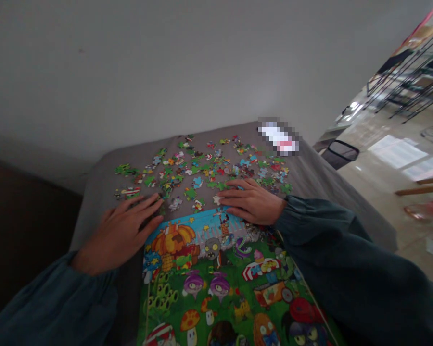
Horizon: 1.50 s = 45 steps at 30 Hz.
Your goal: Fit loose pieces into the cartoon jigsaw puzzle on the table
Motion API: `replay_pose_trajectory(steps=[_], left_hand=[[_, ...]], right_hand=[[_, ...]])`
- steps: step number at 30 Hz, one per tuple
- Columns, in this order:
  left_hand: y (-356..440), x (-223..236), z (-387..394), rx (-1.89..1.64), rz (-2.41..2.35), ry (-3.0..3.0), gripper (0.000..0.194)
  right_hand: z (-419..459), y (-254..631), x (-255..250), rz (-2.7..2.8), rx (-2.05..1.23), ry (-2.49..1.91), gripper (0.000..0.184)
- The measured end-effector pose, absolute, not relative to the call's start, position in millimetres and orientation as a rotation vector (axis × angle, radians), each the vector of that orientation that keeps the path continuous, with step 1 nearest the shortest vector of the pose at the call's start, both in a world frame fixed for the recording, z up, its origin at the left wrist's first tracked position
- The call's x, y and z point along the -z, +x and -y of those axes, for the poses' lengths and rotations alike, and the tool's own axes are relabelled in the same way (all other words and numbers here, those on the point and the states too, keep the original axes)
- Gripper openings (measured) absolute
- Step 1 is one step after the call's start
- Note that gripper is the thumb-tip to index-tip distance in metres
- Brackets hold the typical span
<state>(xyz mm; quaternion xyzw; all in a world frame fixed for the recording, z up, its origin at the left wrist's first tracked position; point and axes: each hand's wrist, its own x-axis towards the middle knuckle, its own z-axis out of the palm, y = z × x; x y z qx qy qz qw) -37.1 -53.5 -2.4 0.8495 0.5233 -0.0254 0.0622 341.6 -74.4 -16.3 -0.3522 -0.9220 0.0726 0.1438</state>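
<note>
A colourful cartoon jigsaw board [216, 283] lies on a grey cloth-covered surface [94, 192] in front of me. Beyond its top edge several loose puzzle pieces [209, 168] are scattered. My left hand [124, 233] rests flat at the board's top left corner, fingers stretched out toward the pieces. My right hand [250, 202] lies at the board's top edge with its fingers together and slightly curled, the fingertips touching a small pale piece [216, 198]. Both arms wear dark teal sleeves.
A plain grey wall rises behind the surface. A blurred-out white and red object [278, 136] sits at the far right corner. To the right are a dark bin [341, 153], a shiny floor and a metal rack [411, 72].
</note>
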Motion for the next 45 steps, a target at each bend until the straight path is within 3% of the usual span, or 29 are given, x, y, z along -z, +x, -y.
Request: replay_pose_trajectory(steps=[11,29,45], left_hand=[[-21.3,0.5,51.8,0.202,-1.659,2.405,0.077],[-3.0,1.0,62.1,0.145,-1.706,2.449,0.079],[9.9,-19.4,86.1,0.251,-1.822,2.459,0.066]], right_hand=[[81.0,337.9,18.7,2.706,-0.211,-1.102,0.052],[78.3,339.3,25.2,2.712,-0.26,-1.158,0.053],[77.6,341.5,27.3,2.677,-0.237,-1.119,0.051]])
